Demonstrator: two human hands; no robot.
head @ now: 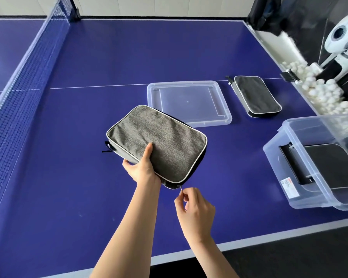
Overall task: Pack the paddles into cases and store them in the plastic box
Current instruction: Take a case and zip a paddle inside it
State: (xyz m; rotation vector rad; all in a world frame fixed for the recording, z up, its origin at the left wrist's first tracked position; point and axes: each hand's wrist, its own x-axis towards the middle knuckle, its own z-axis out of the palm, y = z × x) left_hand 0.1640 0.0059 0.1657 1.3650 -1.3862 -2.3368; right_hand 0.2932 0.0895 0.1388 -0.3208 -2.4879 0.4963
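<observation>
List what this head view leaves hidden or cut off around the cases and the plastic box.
- Contents of the grey case, head view: its closed fabric hides any paddle.
- Its zip pull: too small, pinched in the right hand; left hand grips the near edge.
- Plastic box: cut off by the right edge; dark case inside only partly seen.
- Far case: contents hidden.

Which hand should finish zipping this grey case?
Right. Its fingers already pinch the zipper pull at the grey case's near corner, while the left hand grips the edge, steadying it.
</observation>
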